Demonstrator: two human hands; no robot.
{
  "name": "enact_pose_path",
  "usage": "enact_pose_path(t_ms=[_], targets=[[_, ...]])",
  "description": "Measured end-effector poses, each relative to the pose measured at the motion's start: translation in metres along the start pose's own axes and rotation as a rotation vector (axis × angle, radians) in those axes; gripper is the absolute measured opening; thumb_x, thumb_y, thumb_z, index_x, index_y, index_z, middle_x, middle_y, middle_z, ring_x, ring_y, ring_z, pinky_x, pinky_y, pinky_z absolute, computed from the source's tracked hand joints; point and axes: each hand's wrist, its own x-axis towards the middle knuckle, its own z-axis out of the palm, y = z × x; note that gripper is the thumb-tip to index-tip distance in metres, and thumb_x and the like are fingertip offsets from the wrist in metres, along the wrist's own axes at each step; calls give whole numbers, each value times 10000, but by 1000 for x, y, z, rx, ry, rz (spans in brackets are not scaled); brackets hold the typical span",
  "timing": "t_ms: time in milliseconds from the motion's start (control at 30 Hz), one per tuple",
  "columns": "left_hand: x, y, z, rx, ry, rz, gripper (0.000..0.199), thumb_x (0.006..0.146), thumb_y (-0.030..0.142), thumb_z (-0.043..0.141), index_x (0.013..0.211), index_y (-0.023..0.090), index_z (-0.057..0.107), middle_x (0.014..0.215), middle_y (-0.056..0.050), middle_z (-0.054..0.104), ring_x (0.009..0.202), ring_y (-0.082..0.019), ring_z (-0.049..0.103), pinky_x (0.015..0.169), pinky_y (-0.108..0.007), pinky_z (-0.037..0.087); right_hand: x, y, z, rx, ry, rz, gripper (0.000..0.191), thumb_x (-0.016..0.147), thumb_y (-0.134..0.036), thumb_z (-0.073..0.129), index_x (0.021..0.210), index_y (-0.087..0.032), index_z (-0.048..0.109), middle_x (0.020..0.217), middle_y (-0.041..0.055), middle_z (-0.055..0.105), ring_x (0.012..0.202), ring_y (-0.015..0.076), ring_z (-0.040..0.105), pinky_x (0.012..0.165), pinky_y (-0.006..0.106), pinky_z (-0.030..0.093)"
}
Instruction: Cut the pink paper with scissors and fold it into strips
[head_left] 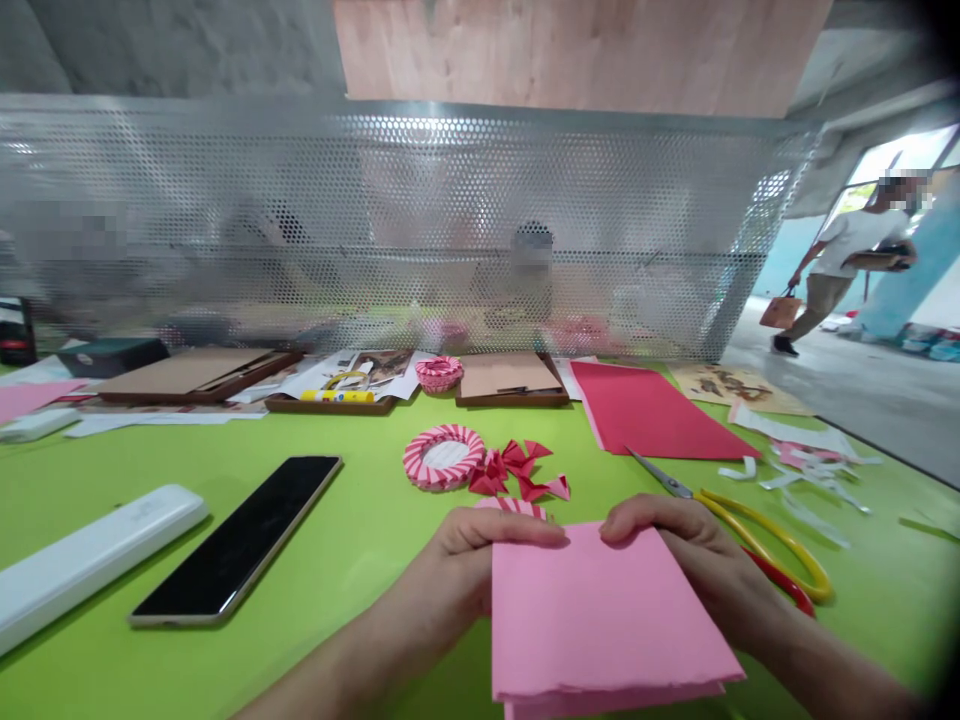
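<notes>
A folded sheet of pink paper is held low in front of me, its layered edge facing my body. My left hand grips its far left corner, thumb on top. At the far right corner my right hand pinches it the same way. Just beyond the hands lie red and pink folded paper pieces and a pink-and-white striped paper ring. Another striped piece is partly hidden behind my left hand. Scissors with yellow and red handles rest beside my right hand, partly covered by it.
On the green table, a black phone and a white elongated case lie at left. Red paper and white scraps are at right. Brown trays line a perforated metal screen. A person walks at far right.
</notes>
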Motion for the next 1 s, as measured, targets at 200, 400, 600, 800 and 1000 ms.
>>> enact_pose_path(t_ms=[200, 400, 600, 800, 1000], targets=[[2, 2, -1, -25, -64, -26, 82, 639, 215, 634, 641, 179, 708, 605, -34, 647, 521, -111, 538, 462, -190, 338, 3, 0, 2, 42, 11, 21, 140, 692, -373, 602, 656, -271, 690, 691, 19, 601, 492, 111, 447, 412, 222, 311], [5, -1, -8, -26, 14, 64, 93, 679, 223, 608, 668, 180, 690, 625, -17, 636, 505, -99, 523, 427, -176, 322, 7, 0, 3, 346, -70, 150, 268, 732, -356, 587, 991, -293, 612, 795, -6, 652, 674, 123, 557, 592, 217, 406], [8, -1, -11, 64, 152, 205, 112, 687, 166, 590, 701, 189, 698, 727, -27, 679, 566, -123, 559, 481, -198, 372, 4, 16, 1, 617, -329, 286, 548, 779, -597, 343, 916, -152, 632, 824, 87, 657, 740, 176, 597, 643, 296, 473], [7, 0, -8, 250, 244, 309, 215, 677, 89, 523, 695, 196, 709, 775, -23, 676, 652, -144, 556, 529, -205, 388, 6, 21, 16, 436, -104, 317, 254, 722, -369, 609, 768, -119, 623, 607, 25, 614, 516, 79, 555, 508, 174, 453], [5, 0, -6, 298, 61, 204, 257, 689, 111, 537, 897, 196, 661, 937, -46, 640, 773, -165, 554, 629, -235, 418, 17, 16, 4, 128, 76, 144, 212, 658, -328, 669, 667, -130, 593, 515, -24, 553, 431, 53, 449, 453, 174, 381]])
